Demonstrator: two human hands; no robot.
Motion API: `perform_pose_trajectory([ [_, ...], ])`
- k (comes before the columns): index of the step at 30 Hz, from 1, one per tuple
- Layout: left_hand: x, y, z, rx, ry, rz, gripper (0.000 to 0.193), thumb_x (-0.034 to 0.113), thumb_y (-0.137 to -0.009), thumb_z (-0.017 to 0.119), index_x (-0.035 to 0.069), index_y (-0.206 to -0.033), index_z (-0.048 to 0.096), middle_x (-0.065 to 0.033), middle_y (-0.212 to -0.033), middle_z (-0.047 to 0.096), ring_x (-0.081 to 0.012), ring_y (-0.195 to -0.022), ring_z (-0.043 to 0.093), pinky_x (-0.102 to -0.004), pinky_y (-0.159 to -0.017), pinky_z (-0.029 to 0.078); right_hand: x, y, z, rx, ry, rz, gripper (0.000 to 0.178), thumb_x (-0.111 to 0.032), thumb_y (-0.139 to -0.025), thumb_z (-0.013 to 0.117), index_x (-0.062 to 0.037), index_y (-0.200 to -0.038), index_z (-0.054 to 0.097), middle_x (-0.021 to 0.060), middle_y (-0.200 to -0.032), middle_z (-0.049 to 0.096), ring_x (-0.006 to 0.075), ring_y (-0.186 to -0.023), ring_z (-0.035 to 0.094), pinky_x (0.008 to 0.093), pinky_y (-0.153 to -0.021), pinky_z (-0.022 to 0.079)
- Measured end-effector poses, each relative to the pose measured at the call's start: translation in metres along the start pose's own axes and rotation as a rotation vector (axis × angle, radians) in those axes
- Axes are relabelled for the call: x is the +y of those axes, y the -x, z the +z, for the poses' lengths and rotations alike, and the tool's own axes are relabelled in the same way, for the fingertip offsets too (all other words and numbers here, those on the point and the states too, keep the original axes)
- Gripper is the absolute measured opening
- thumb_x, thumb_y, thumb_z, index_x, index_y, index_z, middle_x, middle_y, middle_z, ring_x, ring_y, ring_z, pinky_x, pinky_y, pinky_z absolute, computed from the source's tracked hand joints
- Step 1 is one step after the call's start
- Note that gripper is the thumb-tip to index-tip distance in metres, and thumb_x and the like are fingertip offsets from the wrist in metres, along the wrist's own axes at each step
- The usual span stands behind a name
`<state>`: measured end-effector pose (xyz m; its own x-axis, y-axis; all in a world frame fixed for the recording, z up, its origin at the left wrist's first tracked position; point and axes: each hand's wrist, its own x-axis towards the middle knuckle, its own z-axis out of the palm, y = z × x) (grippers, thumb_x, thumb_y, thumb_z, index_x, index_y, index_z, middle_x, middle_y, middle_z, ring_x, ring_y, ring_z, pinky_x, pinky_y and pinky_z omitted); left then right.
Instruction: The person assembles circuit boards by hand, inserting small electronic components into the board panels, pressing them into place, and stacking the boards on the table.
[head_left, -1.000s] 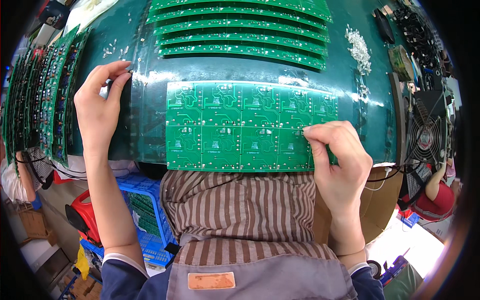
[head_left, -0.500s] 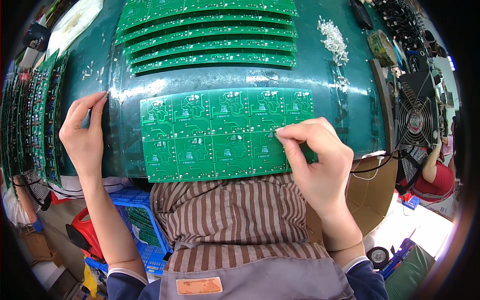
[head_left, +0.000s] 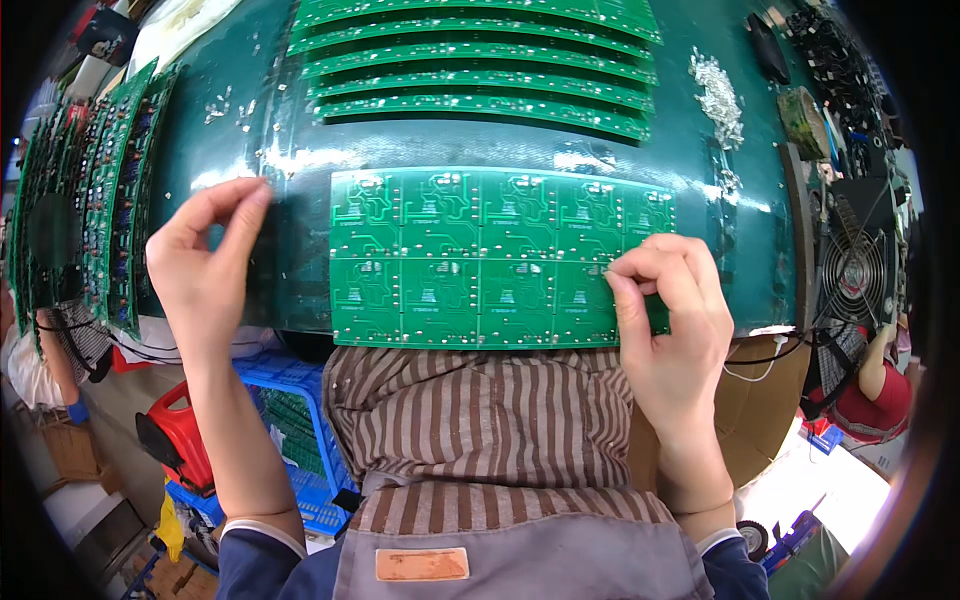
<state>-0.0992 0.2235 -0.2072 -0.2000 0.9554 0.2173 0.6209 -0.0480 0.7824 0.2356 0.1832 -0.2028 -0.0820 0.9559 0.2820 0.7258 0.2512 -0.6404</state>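
A green circuit board panel [head_left: 445,262] lies at the table's near edge, just beyond my lap, covered in a grid of repeated circuits with small solder spots. My right hand [head_left: 682,315] is over its right part, thumb and forefinger pinched together at the surface; anything between those fingertips is too small to make out. Left of the panel, my left hand [head_left: 205,265] hovers above the table, thumb and forefinger also pinched. Whatever it holds cannot be made out. Small loose clear parts [head_left: 228,108] lie on the table beyond the left hand.
Several similar boards [head_left: 480,104] stand in overlapping rows at the far side. A heap of small clear parts [head_left: 717,100] lies far right. Populated boards [head_left: 110,200] stand upright at left. A fan unit [head_left: 853,270] is at right; a blue crate [head_left: 300,400] is below the table.
The whole view has shifted, so the table and boards appear further right. My left hand is slightly farther from the loose parts, toward me. The right hand stays pinched over the panel.
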Motion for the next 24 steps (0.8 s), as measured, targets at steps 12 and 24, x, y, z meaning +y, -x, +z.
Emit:
perform_pose_trajectory([
  [12,0.055,0.045,0.01,-0.213,-0.054,0.162,0.009,-0.003,-0.083,0.074,0.0,-0.092,0.074,-0.0071,-0.086,0.07,-0.0129,-0.078,0.064,-0.0256,-0.071,0.05,-0.026,-0.001,-0.013,-0.017,0.113,-0.061,0.014,0.008,-0.082,0.069,0.0,-0.093,0.065,0.0128,-0.092,0.063,0.0256,-0.082,0.064,0.0335,-0.072,0.052],
  [24,0.052,0.046,0.018,-0.199,-0.028,0.099,0.006,0.0,-0.087,0.073,-0.002,-0.092,0.072,-0.0051,-0.087,0.068,-0.0093,-0.075,0.056,-0.0234,-0.07,0.046,0.085,-0.027,-0.063,0.198,0.283,0.143,0.012,-0.008,-0.093,0.069,0.0002,-0.102,0.067,0.0032,-0.09,0.065,0.0113,-0.08,0.053,0.0251,-0.075,0.044],
])
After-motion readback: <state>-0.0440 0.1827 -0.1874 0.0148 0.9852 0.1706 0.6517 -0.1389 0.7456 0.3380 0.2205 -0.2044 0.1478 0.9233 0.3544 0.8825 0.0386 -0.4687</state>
